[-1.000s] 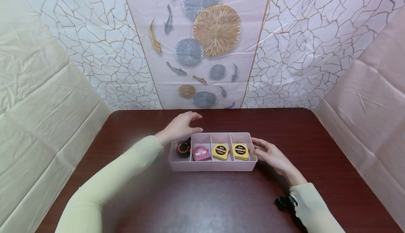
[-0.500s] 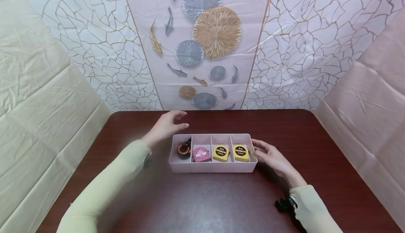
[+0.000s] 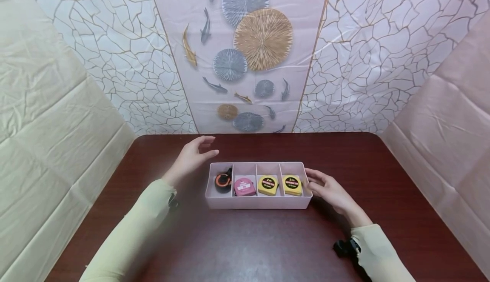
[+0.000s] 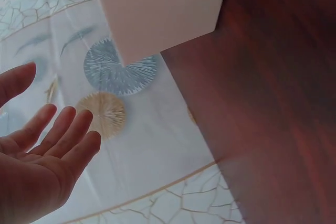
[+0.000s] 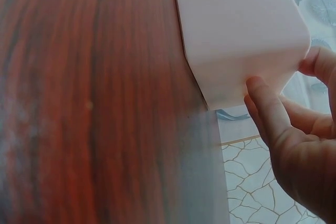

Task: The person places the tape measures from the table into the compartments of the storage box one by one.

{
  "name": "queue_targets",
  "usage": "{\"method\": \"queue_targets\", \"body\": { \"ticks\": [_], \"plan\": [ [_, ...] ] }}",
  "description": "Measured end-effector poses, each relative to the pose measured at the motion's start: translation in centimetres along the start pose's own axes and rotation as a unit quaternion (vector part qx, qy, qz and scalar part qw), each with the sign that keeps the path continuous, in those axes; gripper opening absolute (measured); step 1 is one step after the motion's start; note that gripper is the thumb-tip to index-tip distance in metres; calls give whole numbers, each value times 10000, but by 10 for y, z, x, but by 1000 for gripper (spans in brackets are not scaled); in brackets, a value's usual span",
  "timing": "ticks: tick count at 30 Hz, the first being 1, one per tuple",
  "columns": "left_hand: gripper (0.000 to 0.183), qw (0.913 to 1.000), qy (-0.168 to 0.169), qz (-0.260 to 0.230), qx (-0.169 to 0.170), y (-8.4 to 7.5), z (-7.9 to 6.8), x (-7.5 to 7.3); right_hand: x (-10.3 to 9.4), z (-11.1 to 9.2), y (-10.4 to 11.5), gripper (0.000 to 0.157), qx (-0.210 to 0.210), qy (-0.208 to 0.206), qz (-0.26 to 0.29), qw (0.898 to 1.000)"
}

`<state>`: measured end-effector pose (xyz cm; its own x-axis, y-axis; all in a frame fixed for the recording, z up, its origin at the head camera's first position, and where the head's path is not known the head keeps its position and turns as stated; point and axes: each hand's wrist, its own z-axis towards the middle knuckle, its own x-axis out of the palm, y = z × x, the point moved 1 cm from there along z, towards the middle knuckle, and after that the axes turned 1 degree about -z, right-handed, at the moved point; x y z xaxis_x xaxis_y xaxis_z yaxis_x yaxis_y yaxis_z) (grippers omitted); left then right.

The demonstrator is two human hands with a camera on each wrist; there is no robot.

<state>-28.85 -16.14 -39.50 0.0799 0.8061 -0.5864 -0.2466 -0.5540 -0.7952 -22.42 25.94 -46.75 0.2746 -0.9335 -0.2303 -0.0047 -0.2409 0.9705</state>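
Note:
A pale pink box point(image 3: 260, 203) with a row of compartments stands on the table. From left to right they hold a round black-and-orange item point(image 3: 223, 180), a pink tape measure point(image 3: 244, 187), a yellow tape measure point(image 3: 267, 186) and another yellow tape measure point(image 3: 292, 186). My left hand point(image 3: 189, 156), fingers apart and holding nothing, hovers beyond the box's left end. At the opposite end, my right hand point(image 3: 332, 192) touches the outer wall with its fingertips. The right wrist view shows its fingers point(image 5: 265, 100) against that end wall, one digit near the rim.
The dark red-brown table point(image 3: 245, 243) extends around the box on all sides. Behind it hangs a patterned cloth point(image 3: 264, 39), and plain pale cloths flank both sides. A black wrist device point(image 3: 344, 248) sits under the right sleeve.
My left hand has moved left, away from above the box's left end, uncovering the black-and-orange item. My right hand and the box stay in place.

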Motion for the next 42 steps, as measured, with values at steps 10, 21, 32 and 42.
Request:
{"method": "queue_targets", "body": {
  "ticks": [10, 21, 32, 42],
  "plan": [
    [60, 9995, -37, -197, -245, 23, -14, 6, 1, 0, 2, 61, 42, -19, -114, 9999],
    [55, 9978, 176, -318, -547, 38, -28, 18, 2, -1, 2, 62, 49, -55, -81, 9999],
    [65, 9966, 447, 23, -694, 43, -33, 35, 5, -2, 0, 62, 83, -69, 69, 9999],
    [65, 9965, 635, 80, -545, 47, -37, 32, 3, -2, 4, 62, 51, 10, -33, 10000]
  ]
}}
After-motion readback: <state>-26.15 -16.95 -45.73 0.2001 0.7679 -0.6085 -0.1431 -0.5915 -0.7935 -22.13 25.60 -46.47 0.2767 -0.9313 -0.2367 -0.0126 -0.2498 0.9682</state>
